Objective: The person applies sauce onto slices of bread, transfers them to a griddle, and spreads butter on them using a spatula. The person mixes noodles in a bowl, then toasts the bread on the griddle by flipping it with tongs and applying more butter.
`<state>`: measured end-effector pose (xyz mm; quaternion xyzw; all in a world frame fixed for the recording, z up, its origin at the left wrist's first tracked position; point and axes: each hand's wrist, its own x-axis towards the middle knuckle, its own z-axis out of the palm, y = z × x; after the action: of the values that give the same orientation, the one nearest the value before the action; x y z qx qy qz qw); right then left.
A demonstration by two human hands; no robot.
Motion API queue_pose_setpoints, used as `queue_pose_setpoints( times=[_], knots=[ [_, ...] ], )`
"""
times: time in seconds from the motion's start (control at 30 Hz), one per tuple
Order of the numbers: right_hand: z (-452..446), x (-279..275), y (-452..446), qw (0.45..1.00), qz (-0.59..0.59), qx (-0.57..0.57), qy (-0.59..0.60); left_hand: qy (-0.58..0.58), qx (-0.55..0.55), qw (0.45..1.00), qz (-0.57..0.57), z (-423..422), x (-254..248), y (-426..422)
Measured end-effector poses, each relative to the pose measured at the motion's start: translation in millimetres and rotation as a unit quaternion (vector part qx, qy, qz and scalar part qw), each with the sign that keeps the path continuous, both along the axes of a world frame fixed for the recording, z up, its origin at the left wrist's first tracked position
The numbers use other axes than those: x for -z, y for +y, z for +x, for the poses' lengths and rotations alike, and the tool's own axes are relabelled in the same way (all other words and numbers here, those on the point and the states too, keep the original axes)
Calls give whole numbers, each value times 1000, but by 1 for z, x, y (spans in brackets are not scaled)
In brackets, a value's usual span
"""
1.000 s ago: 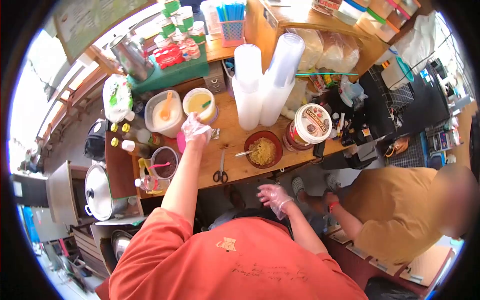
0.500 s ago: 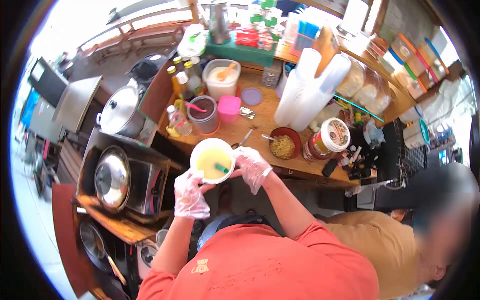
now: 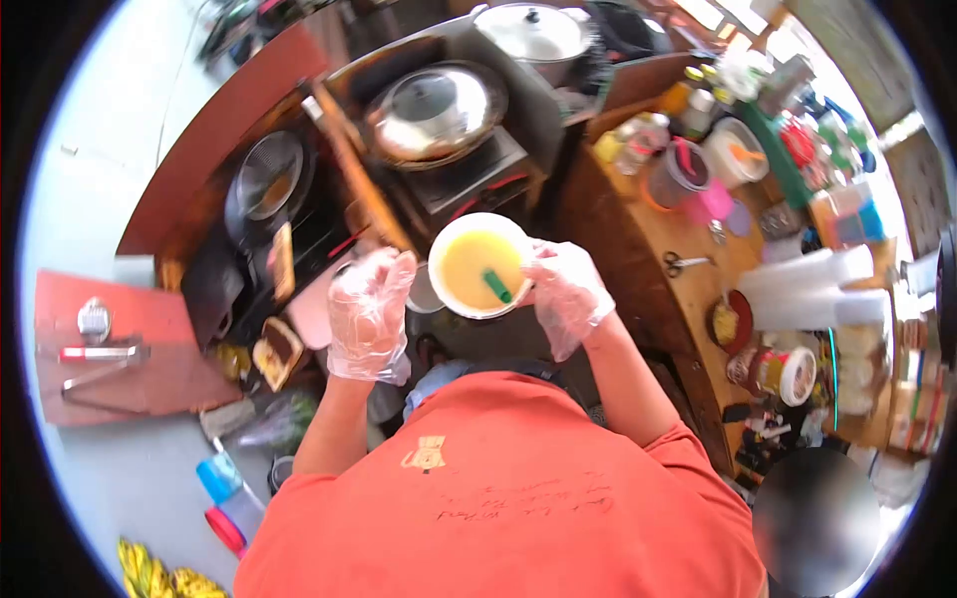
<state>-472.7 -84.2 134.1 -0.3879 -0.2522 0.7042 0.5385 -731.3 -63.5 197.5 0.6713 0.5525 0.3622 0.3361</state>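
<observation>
A white round tub [image 3: 451,289] of pale yellow liquid is in front of my chest, with a green handle or tube [image 3: 496,286] sticking out of the liquid. My right hand [image 3: 570,297], in a clear plastic glove, grips the tub's right rim. Left of the tub and apart from it is my gloved left hand [image 3: 369,317]. Its fingers are loosely bent, and I see nothing in them. Beyond the tub, a domed metal lid [image 3: 434,112] covers a pan on the stove [image 3: 469,174].
On the left are a strainer [image 3: 271,179] in a dark pan and a red board [image 3: 120,349]. The wooden counter [image 3: 648,234] on the right carries scissors [image 3: 686,263], a bowl of noodles [image 3: 731,321], containers and stacked cups [image 3: 812,284]. A lidded pot [image 3: 533,35] stands behind.
My view and body have turned left, from the counter towards the stove. My left hand has let go of the tub and moved apart from it; my right hand still holds it.
</observation>
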Motion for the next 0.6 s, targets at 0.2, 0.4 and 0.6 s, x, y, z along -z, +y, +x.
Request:
queue_pose_setpoints(
  times=[0.2,0.4,0.6],
  knots=[
    [-122,-3,26,987,-80,-136,20,327,249,877,248,-91,-43,0],
    [-249,6,40,971,-68,-225,37,352,305,873,141,-195,3,7],
    [-346,29,43,970,-70,-230,-21,267,214,929,142,-317,24,-19]
  ],
)
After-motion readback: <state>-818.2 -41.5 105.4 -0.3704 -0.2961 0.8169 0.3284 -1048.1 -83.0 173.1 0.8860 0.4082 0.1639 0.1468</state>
